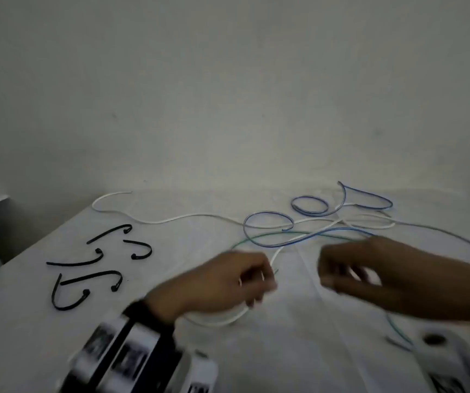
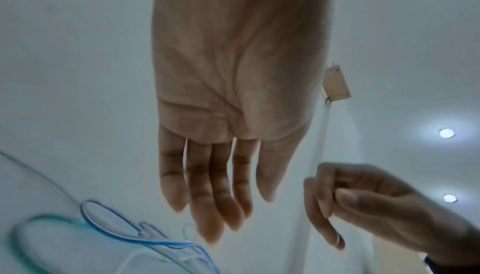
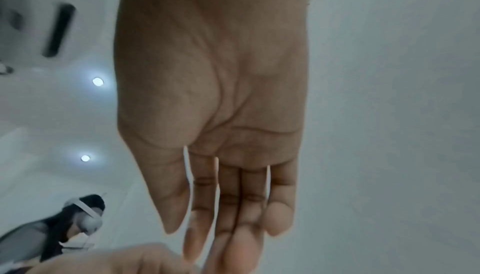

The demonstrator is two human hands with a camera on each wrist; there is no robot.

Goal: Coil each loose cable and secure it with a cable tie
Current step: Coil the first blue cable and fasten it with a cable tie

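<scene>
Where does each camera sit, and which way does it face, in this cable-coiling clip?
Head: worn on the head, facing forward and down at the table and wall; the left hand and right hand both show.
Left wrist: under the wrist, looking along the left palm, up towards the ceiling lights.
Right wrist: likewise along the right palm; the person's headset shows.
Shared: the blue cable appears in the head and left wrist views.

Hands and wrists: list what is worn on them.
Both hands, left hand and right hand, are bare, with no gloves. The left wrist carries a black strap and a white device with dark square markings. The right wrist carries a white camera unit.
</scene>
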